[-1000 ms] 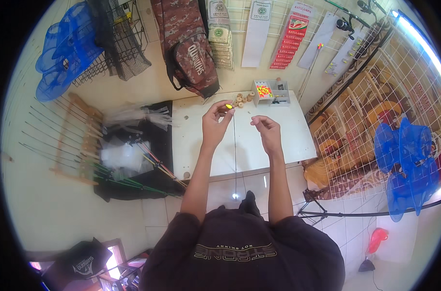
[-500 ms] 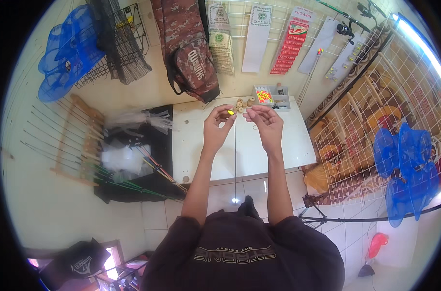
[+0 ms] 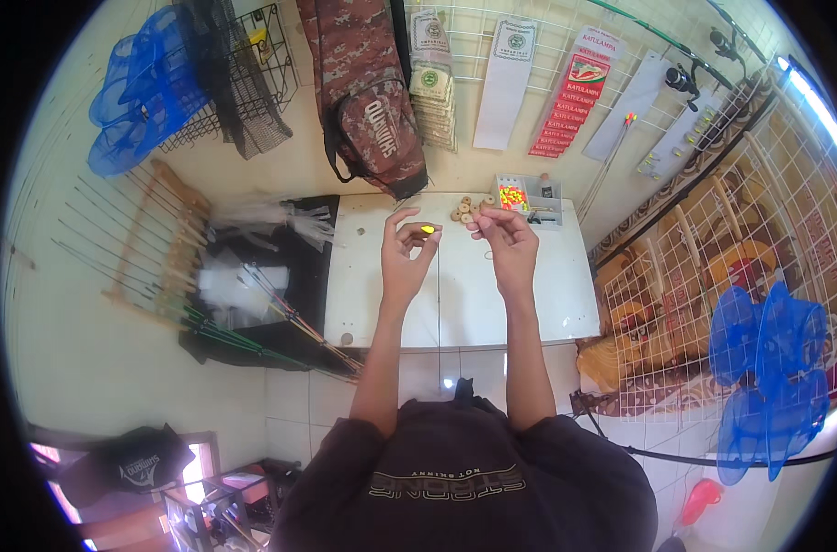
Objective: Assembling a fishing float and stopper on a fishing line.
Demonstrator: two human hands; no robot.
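Above the white table (image 3: pixel 372 304), my left hand (image 3: pixel 406 262) pinches a small bright yellow fishing float (image 3: pixel 428 229) between thumb and forefinger. A thin dark line or stem (image 3: pixel 440 294) runs from below those fingertips toward me, past the table's near edge. To the right, my right hand (image 3: pixel 512 248) has its thumb and fingers pressed together; anything between them is too small to name. The two hands are a short gap apart. Just beyond them lie several round tan spools (image 3: pixel 466 209) beside a divided tray (image 3: pixel 551 210) with many orange and yellow bits in it.
Fishing rods (image 3: pixel 244 340) lean at the left near clear plastic bags (image 3: pixel 244 285). A camouflage rod bag (image 3: pixel 372 120) hangs on the back wall with packets (image 3: pixel 566 101) beside it. Blue nets (image 3: pixel 773 368) hang on a white wire grid (image 3: pixel 676 304) at the right.
The view has shifted a little. My hands have moved slightly farther apart, and the left fingers have spread a bit around the float, which now lies flatter.
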